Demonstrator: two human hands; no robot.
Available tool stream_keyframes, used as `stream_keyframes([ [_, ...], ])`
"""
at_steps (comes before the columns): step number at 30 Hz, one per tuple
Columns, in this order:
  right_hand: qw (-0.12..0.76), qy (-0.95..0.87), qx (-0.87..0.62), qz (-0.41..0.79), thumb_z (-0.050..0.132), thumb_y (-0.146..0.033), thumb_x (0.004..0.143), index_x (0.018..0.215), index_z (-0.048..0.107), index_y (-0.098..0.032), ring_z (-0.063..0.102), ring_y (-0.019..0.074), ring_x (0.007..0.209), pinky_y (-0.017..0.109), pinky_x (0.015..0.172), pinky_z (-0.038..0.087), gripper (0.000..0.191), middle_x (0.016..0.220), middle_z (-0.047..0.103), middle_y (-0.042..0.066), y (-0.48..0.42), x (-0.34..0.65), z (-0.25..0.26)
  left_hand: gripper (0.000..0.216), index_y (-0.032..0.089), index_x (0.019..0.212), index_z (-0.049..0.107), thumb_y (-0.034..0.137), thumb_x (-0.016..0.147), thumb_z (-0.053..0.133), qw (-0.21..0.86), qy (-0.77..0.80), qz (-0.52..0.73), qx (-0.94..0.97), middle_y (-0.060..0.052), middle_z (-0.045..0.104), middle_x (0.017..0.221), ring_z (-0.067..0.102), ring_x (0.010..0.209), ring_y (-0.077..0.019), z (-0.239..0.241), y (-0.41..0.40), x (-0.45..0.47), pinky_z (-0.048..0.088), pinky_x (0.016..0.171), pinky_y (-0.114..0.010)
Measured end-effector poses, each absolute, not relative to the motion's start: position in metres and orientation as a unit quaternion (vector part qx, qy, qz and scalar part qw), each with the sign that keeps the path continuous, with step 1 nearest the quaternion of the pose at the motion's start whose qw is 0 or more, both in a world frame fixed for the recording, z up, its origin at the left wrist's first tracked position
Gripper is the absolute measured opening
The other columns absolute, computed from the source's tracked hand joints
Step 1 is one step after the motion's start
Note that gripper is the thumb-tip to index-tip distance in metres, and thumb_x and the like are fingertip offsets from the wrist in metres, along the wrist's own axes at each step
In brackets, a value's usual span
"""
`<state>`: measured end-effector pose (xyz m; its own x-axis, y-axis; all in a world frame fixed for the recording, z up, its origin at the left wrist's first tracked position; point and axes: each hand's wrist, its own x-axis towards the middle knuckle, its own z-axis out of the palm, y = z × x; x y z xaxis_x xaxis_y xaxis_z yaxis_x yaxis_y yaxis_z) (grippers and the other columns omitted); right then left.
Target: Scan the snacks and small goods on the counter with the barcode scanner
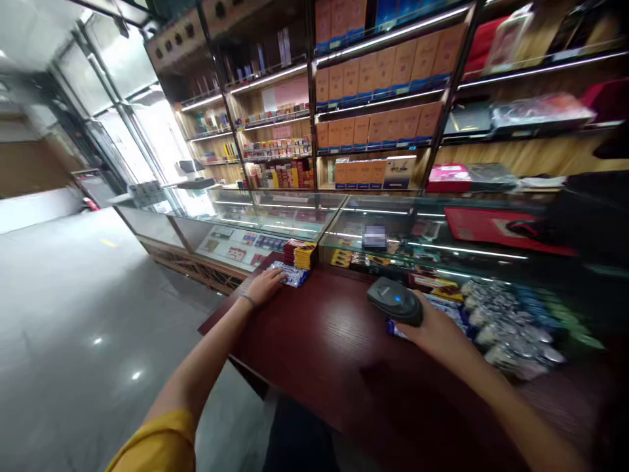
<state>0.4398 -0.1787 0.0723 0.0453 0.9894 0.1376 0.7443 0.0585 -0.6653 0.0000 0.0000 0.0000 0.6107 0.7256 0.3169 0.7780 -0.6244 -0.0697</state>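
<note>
My left hand (265, 284) reaches to the far left part of the dark red table, fingers stretched over the near end of a blue and white snack packet (295, 275). The packet lies flat. Just behind it stands a stack of yellow and red packs (301, 253). In my right hand (435, 324) is a black barcode scanner (394, 300) with a blue light on top, held above the table. Beneath the scanner the end of another blue packet (394, 329) shows; whether my right hand touches it I cannot tell.
Clear-wrapped round goods (508, 321) and green packets (565, 318) are piled at the right. Behind the table (319, 341) runs a glass display counter (304, 216), with a red mat (491, 229) on it. Shelves with orange boxes (388, 69) line the wall.
</note>
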Motion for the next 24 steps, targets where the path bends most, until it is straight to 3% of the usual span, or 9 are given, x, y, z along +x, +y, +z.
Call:
stream_keyframes([
  [4, 0.327, -0.672, -0.641, 0.176, 0.067, -0.037, 0.070, 0.118, 0.056, -0.027, 0.069, 0.0299, 0.095, 0.034, 0.072, 0.050, 0.051, 0.099, 0.074, 0.006, -0.172, 0.457, 0.079, 0.045, 0.024, 0.137, 0.054, 0.040, 0.095, 0.051, 0.091, -0.403, -0.159, -0.897, -0.010, 0.055, 0.140, 0.047, 0.134, -0.0263, 0.002, -0.008, 0.022, 0.037, 0.114, -0.046],
  [8, 0.320, -0.652, -0.666, 0.170, 0.067, -0.034, 0.070, 0.134, 0.048, -0.023, 0.069, 0.0301, 0.096, 0.034, 0.072, 0.051, 0.068, 0.106, 0.072, 0.009, -0.178, 0.472, 0.100, 0.049, 0.026, 0.141, 0.050, 0.043, 0.095, 0.049, 0.071, -0.372, -0.188, -0.906, -0.008, 0.052, 0.144, 0.042, 0.138, -0.0268, 0.004, -0.017, 0.063, 0.034, 0.116, -0.047],
  [10, 0.310, -0.646, -0.678, 0.164, 0.065, -0.033, 0.073, 0.132, 0.052, -0.023, 0.070, 0.0287, 0.090, 0.033, 0.069, 0.051, 0.061, 0.100, 0.074, 0.007, -0.184, 0.479, 0.112, 0.049, 0.026, 0.141, 0.050, 0.043, 0.095, 0.049, 0.059, -0.360, -0.204, -0.909, -0.008, 0.052, 0.144, 0.041, 0.139, -0.0272, 0.005, -0.021, 0.089, 0.034, 0.115, -0.048],
  [13, 0.320, -0.656, -0.669, 0.136, 0.066, -0.028, 0.071, 0.128, 0.057, -0.024, 0.068, 0.0283, 0.096, 0.033, 0.074, 0.051, 0.058, 0.107, 0.073, 0.007, -0.191, 0.492, 0.127, 0.047, 0.026, 0.140, 0.051, 0.041, 0.096, 0.049, 0.035, -0.331, -0.234, -0.913, -0.008, 0.053, 0.143, 0.043, 0.138, -0.0272, 0.005, -0.031, 0.134, 0.035, 0.114, -0.048],
  [19, 0.291, -0.634, -0.694, 0.178, 0.064, -0.032, 0.075, 0.122, 0.061, -0.021, 0.064, 0.0193, 0.059, 0.029, 0.057, 0.048, 0.048, 0.075, 0.073, 0.002, -0.202, 0.522, 0.140, 0.043, 0.025, 0.137, 0.054, 0.034, 0.095, 0.050, -0.009, -0.257, -0.292, -0.921, -0.008, 0.056, 0.139, 0.045, 0.135, -0.0261, 0.007, -0.055, 0.227, 0.037, 0.114, -0.046],
  [24, 0.304, -0.633, -0.688, 0.181, 0.064, -0.030, 0.075, 0.108, 0.067, -0.020, 0.063, 0.0175, 0.059, 0.029, 0.060, 0.049, 0.035, 0.077, 0.072, 0.002, -0.211, 0.543, 0.150, 0.041, 0.023, 0.134, 0.056, 0.034, 0.095, 0.050, -0.032, -0.222, -0.328, -0.918, -0.010, 0.059, 0.133, 0.052, 0.127, -0.0252, 0.002, -0.072, 0.294, 0.043, 0.109, -0.044],
])
